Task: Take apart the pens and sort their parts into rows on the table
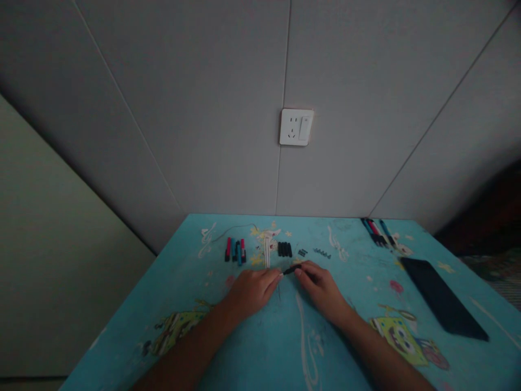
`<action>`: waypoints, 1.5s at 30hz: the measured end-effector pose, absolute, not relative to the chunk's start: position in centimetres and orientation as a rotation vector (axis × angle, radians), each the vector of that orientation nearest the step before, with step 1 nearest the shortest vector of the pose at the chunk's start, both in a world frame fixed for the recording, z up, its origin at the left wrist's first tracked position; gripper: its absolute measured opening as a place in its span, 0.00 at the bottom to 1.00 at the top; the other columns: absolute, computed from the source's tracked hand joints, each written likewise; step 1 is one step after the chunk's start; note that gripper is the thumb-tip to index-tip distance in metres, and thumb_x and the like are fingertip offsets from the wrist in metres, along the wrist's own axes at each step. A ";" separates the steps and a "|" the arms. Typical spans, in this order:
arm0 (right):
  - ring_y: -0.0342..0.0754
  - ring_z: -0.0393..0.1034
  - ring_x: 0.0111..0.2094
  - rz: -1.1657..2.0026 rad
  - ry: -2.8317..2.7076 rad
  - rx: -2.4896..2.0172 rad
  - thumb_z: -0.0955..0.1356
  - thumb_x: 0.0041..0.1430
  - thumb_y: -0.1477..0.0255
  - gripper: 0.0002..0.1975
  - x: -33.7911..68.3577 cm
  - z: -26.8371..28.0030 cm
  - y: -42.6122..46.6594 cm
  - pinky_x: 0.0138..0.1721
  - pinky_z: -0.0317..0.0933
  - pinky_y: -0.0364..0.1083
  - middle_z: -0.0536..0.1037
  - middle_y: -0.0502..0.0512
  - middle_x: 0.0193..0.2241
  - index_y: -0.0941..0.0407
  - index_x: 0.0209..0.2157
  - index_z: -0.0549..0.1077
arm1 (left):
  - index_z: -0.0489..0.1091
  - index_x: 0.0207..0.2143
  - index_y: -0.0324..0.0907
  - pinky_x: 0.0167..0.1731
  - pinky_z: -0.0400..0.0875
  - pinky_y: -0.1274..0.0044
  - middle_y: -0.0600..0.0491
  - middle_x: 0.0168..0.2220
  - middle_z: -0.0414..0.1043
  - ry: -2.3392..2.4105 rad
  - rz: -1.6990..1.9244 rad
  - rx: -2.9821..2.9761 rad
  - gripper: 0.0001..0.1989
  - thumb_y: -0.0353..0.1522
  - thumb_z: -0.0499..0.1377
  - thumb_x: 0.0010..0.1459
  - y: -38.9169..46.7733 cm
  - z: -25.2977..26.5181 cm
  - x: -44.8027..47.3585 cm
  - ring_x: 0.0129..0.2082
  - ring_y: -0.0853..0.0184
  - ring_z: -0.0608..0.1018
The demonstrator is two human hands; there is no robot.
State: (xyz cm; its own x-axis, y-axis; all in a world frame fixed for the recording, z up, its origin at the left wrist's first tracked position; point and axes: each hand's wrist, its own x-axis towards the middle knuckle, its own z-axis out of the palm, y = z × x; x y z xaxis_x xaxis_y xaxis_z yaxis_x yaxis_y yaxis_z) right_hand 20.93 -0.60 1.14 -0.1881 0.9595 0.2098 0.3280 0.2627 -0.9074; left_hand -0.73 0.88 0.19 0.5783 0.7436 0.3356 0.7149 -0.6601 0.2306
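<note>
Near the middle of the table, my right hand (321,285) is closed around a black pen part (291,269) that points left. My left hand (253,292) pinches at the left end of that part, where a small pale tip shows between the fingers. Just beyond my hands lie white thin sticks (267,253), like pen refills, side by side. Right of them is a row of several short black tubes (285,249). Small dark pieces (303,252) and a row of tiny clip-like pieces (322,253) follow. To the left lie pink, blue and black pen pieces (235,251).
Several whole-looking pens (378,233) lie at the back right of the blue cartoon-printed table (183,271). A dark flat slab (443,298) lies at the right. The grey wall with a white socket (296,127) stands behind the table.
</note>
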 end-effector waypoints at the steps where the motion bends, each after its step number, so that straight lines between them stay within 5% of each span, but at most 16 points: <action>1: 0.46 0.67 0.30 0.945 -1.643 -1.223 0.62 0.66 0.60 0.16 21.0 1.0 -0.5 0.32 0.61 0.43 0.73 0.51 0.28 0.56 0.37 0.74 | 0.71 0.40 0.44 0.29 0.68 0.78 0.53 0.32 0.77 1.283 0.621 2.727 0.13 0.36 0.47 0.69 0.9 0.2 -0.8 0.30 0.66 0.79; 6: 0.45 0.62 0.23 0.941 -1.497 -1.324 0.61 0.65 0.58 0.17 21.9 0.3 0.1 0.25 0.55 0.42 0.67 0.47 0.20 0.57 0.37 0.72 | 0.68 0.53 0.48 0.31 0.72 0.77 0.52 0.38 0.79 1.342 0.607 2.714 0.15 0.35 0.49 0.68 0.9 0.1 -0.9 0.32 0.65 0.80; 15: 0.46 0.65 0.30 0.473 -1.987 -1.476 0.66 0.59 0.70 0.10 22.4 0.3 -0.2 0.34 0.58 0.44 0.69 0.51 0.27 0.56 0.24 0.68 | 0.60 0.61 0.53 0.39 0.75 0.74 0.53 0.45 0.77 1.380 0.569 2.661 0.21 0.31 0.50 0.66 1.1 0.2 -1.1 0.37 0.65 0.81; 21: 0.49 0.68 0.36 0.377 -2.064 -1.459 0.66 0.62 0.66 0.09 21.4 0.5 -0.8 0.41 0.60 0.47 0.72 0.54 0.31 0.55 0.31 0.73 | 0.66 0.57 0.52 0.36 0.75 0.75 0.53 0.42 0.78 1.307 0.577 2.696 0.18 0.31 0.51 0.66 0.9 -0.1 -1.0 0.36 0.65 0.81; 29: 0.49 0.69 0.37 0.497 -2.061 -1.234 0.63 0.66 0.69 0.08 20.9 0.6 -0.9 0.43 0.61 0.47 0.75 0.54 0.33 0.54 0.36 0.74 | 0.73 0.37 0.43 0.33 0.70 0.77 0.52 0.31 0.76 1.204 0.555 2.755 0.13 0.35 0.49 0.68 0.8 -0.4 -0.6 0.31 0.66 0.79; 45: 0.49 0.72 0.35 0.286 -1.807 -1.585 0.61 0.65 0.67 0.13 24.8 -2.1 2.8 0.40 0.64 0.47 0.78 0.55 0.40 0.55 0.47 0.72 | 0.72 0.39 0.44 0.30 0.68 0.75 0.52 0.32 0.76 1.350 0.604 2.726 0.15 0.37 0.47 0.68 0.3 0.0 -0.2 0.30 0.65 0.78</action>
State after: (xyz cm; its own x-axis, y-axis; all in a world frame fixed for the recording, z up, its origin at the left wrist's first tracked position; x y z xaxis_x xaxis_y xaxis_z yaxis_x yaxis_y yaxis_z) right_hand 24.83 2.83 -2.14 -0.0003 0.9341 0.3571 0.7779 0.2246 -0.5868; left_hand -0.24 0.33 0.04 0.5451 0.7731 0.3244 0.7573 -0.6200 0.2051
